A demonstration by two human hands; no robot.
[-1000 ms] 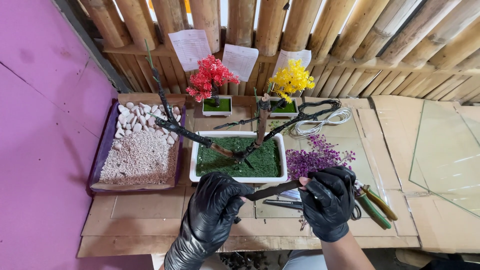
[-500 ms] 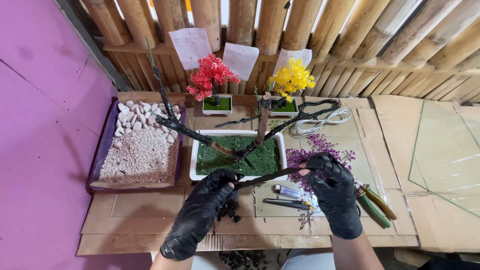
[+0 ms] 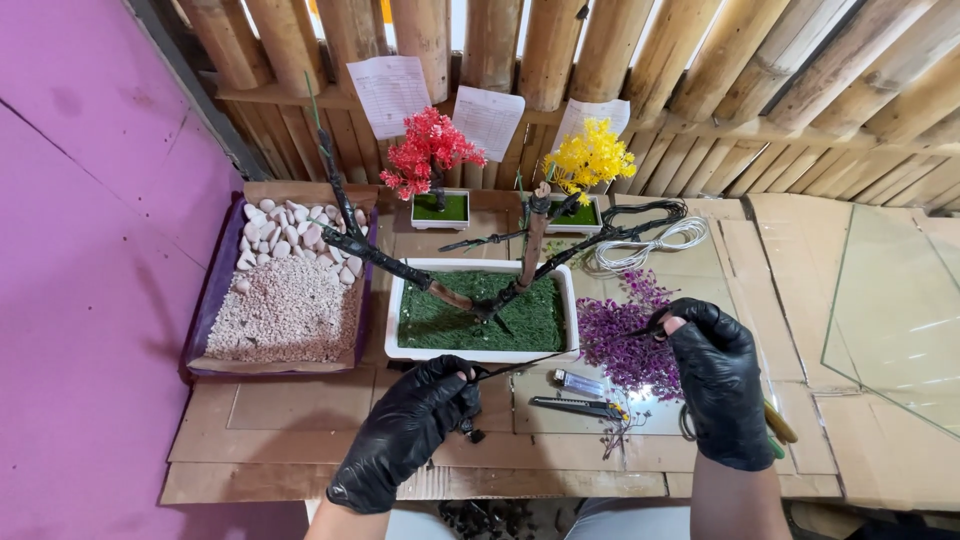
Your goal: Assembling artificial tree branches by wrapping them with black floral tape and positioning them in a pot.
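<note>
Both the left hand (image 3: 405,432) and right hand (image 3: 722,385) wear glossy black gloves, seemingly sleeveless.

Back wall (image 3: 700,90) of round bamboo poles, upright in middle, slanted at right; daylight glints through gaps at top. Three paper sheets (image 3: 487,118) pinned on poles. Left side: flat pink-magenta wall (image 3: 90,250), faint seam lines, dark post (image 3: 200,100) along its edge. Counter (image 3: 300,440) covered with overlapping brown cardboard sheets. Clear glass pane (image 3: 890,320) lying flat at right, reflecting light. Lighting bright, even, soft shadows.
</note>
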